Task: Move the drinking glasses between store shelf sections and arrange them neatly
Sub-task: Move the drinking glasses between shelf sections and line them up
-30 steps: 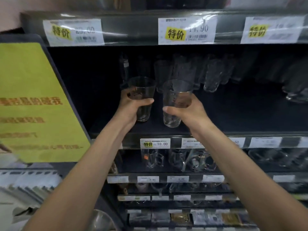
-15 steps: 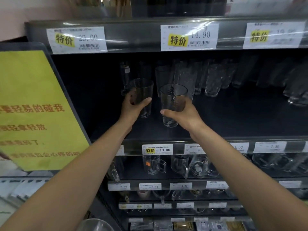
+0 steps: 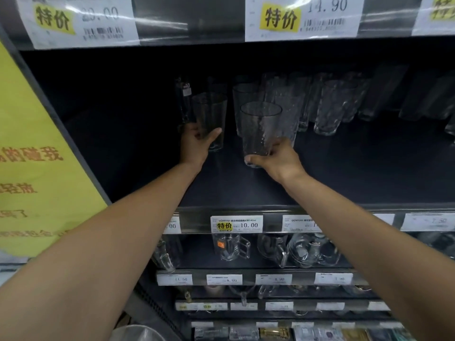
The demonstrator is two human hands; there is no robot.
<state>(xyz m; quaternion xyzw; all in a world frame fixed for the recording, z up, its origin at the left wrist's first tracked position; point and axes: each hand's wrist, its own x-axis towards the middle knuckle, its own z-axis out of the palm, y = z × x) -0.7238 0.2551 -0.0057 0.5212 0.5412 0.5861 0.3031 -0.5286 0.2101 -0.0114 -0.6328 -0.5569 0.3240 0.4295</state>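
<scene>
Dark store shelving fills the head view; its black upper shelf (image 3: 344,173) carries a back row of clear tumblers (image 3: 330,107). The person's left hand (image 3: 197,141) wraps the lower half of a tall clear drinking glass (image 3: 210,112) towards the left. The right hand (image 3: 278,161) clasps a second clear tapered glass (image 3: 259,126) near its base, just before the row. Whether either glass rests on the shelf is unclear. Rigid, slick and breakable, they likely want a firm hold low on the wall.

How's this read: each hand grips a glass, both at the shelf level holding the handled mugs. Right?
Wrong shelf. The left hand grips the left glass, the right hand grips the right glass, but both are at the tumbler shelf; the handled mugs sit one shelf below. The head view shows it.
</scene>
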